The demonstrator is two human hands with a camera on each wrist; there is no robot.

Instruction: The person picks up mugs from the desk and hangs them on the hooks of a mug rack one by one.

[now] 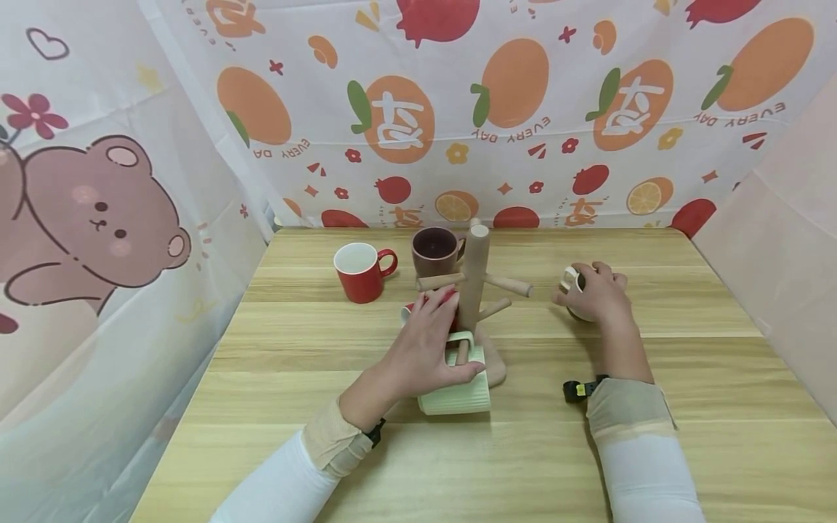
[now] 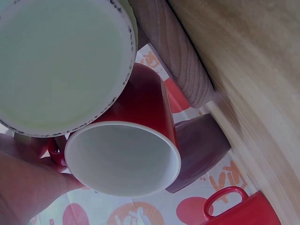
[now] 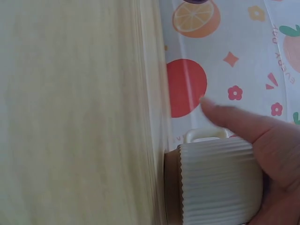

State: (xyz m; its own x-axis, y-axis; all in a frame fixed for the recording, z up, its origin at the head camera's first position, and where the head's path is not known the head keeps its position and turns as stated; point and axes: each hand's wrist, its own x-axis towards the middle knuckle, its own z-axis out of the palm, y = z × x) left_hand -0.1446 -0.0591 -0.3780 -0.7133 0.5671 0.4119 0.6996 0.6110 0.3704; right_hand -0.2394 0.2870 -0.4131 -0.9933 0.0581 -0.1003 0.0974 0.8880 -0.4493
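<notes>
At the wooden mug tree (image 1: 477, 283), my left hand (image 1: 425, 349) pinches the handle of a red mug (image 2: 147, 101) with a white inside. This mug is mostly hidden behind the hand in the head view. A pale green ribbed mug (image 1: 458, 396) hangs on a front peg through its handle, and my left thumb reaches across it. My right hand (image 1: 601, 294) is over a white ribbed mug (image 3: 220, 183) with a brown base, upright on the table at the right. The right thumb is straight and apart from the mug's handle in the right wrist view.
A second red mug (image 1: 362, 276) stands upright on the table (image 1: 294, 349) at the back left, handle to the right. Beside it, behind the tree, is a dark brown mug (image 1: 434, 254). A fruit-print curtain (image 1: 451, 174) borders the table's back edge.
</notes>
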